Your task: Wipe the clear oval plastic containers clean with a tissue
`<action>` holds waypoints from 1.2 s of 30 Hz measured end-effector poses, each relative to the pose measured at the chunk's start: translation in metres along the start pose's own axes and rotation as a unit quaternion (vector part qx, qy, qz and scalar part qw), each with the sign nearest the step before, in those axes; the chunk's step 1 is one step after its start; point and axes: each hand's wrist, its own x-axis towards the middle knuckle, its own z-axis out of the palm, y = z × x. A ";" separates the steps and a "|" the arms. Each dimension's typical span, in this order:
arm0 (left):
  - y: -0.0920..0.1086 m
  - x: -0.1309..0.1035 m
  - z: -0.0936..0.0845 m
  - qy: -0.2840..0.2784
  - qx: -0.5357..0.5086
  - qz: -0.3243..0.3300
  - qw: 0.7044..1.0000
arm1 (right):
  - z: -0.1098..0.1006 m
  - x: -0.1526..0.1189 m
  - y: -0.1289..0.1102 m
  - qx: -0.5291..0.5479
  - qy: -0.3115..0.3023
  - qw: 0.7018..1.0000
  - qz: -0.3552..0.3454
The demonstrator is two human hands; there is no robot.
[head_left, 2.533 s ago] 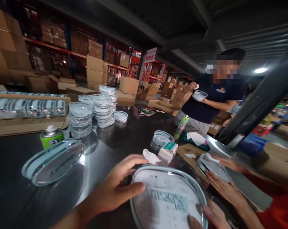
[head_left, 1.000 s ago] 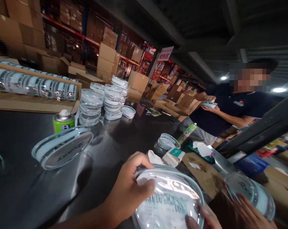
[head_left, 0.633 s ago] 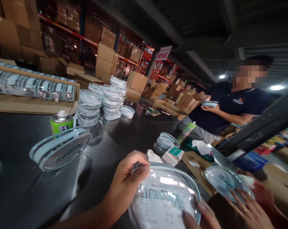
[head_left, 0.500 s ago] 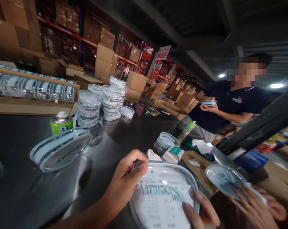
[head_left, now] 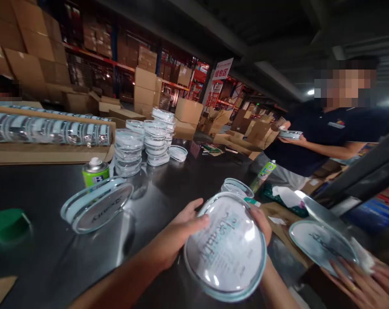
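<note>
A clear oval cosmetic pouch (head_left: 225, 249) with pale blue piping and "beauty" lettering is held tilted up before me. My left hand (head_left: 184, 225) grips its upper left edge, thumb on the front and fingers partly hidden. Around the upper right edge my right hand (head_left: 262, 225) is closed, with most of its fingers behind the pouch. White printed paper shows through the clear face. On the table to the left, a similar pouch (head_left: 99, 206) leans on its side by a green spray can (head_left: 95, 171).
Stacked pouches (head_left: 128, 152) stand at the back, near a carton (head_left: 49, 156) of more pouches. A green tape roll (head_left: 7, 225) lies left. At right, a co-worker's hands (head_left: 358, 274) touch another pouch (head_left: 321, 244). Another person (head_left: 336, 128) stands behind, holding a pouch.
The pouch in my hands has turned and tipped, and its whole outline now shows. My right hand has moved up its right edge. The view has shifted left, bringing the green tape roll further in.
</note>
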 end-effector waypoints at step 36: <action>0.018 0.001 0.004 0.169 -0.050 0.416 0.892 | 0.070 -0.035 -0.090 0.101 -0.071 0.990 -0.062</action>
